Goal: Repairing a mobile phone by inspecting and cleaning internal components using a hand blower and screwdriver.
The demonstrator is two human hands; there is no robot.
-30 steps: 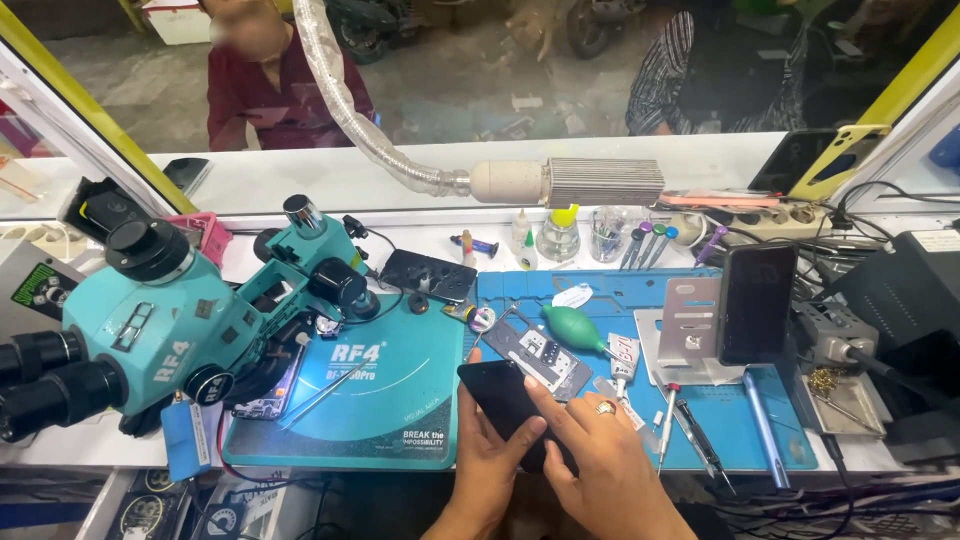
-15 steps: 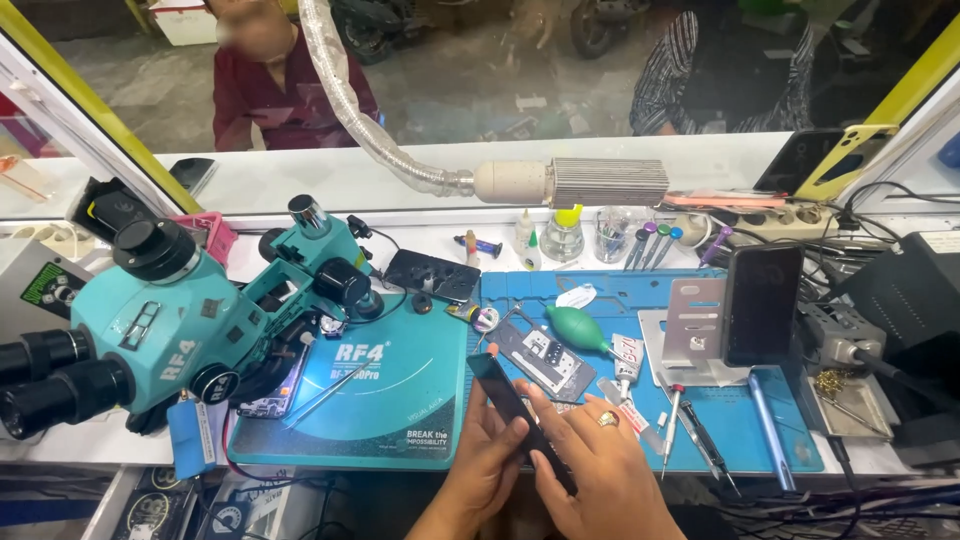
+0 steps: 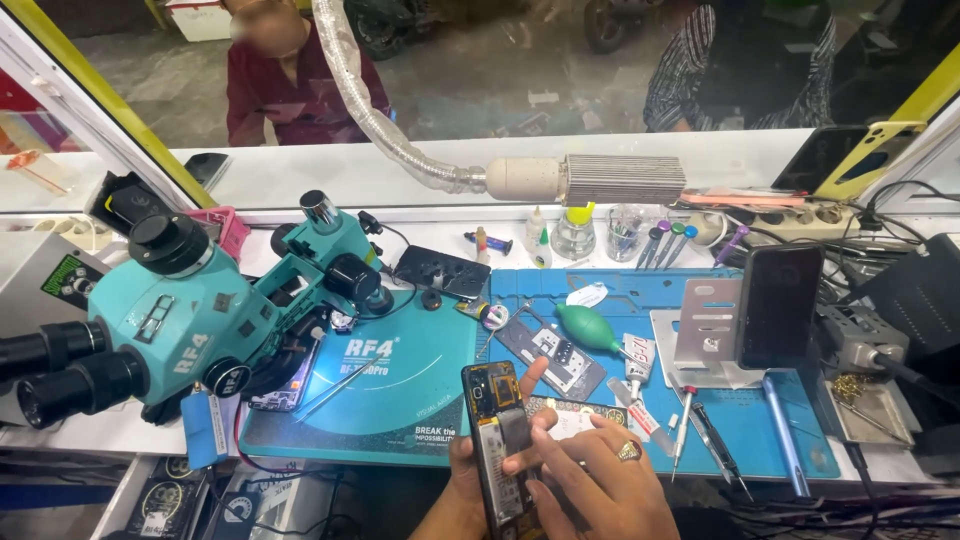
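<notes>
Opened phone (image 3: 500,440), light, stiff, fragile inside, gripped at its edges by left hand (image 3: 462,490) and right hand (image 3: 590,480), six o'clock.

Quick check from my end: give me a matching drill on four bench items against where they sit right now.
Things:
1. opened phone
2. green air blower
3. teal microscope
4. dark phone on a stand

Places:
A. far left of the bench
B. upright at the right of the blue mat
C. lying on the blue mat's middle
D. held in the left hand, right hand fingers on it

Pairs: 1-D, 2-C, 3-A, 4-B
</notes>
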